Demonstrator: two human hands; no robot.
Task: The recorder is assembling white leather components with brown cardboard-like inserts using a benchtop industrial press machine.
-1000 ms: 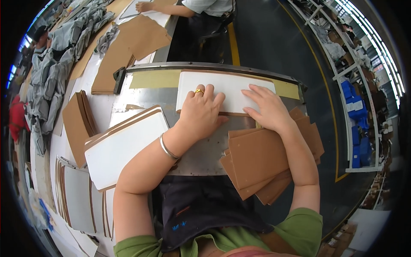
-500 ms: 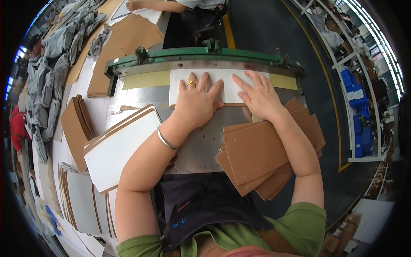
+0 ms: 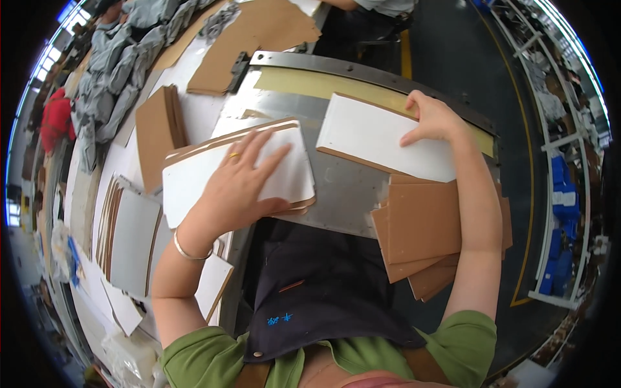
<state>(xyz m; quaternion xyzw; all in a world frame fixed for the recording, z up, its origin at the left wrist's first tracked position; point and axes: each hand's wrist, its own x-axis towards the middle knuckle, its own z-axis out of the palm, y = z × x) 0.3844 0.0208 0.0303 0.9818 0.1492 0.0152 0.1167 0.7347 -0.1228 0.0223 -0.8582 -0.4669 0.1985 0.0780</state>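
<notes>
My right hand (image 3: 435, 123) is bent over the right part of a white-faced board (image 3: 369, 132) with brown edges, its fingers curled at the far edge and its thumb on the white face. This board lies on a metal plate (image 3: 352, 187), a little short of the yellow strip (image 3: 304, 84). My left hand (image 3: 240, 184), with a yellow ring, spreads its fingers over a stack of similar white-faced boards (image 3: 187, 184) on the left. Whether its fingertips press on the top board I cannot tell.
Brown boards (image 3: 424, 223) are piled loosely under my right forearm. A metal bar (image 3: 349, 68) borders the plate's far side. Brown pieces (image 3: 155, 136) and grey-white boards (image 3: 136, 239) stand at the left. Grey cloth items (image 3: 119, 61) lie beyond; a shelf rack (image 3: 550, 139) stands right.
My left hand has left the board on the plate and moved left to the stack. My right hand stays at the board, which sits farther from the bar. The whole view has turned.
</notes>
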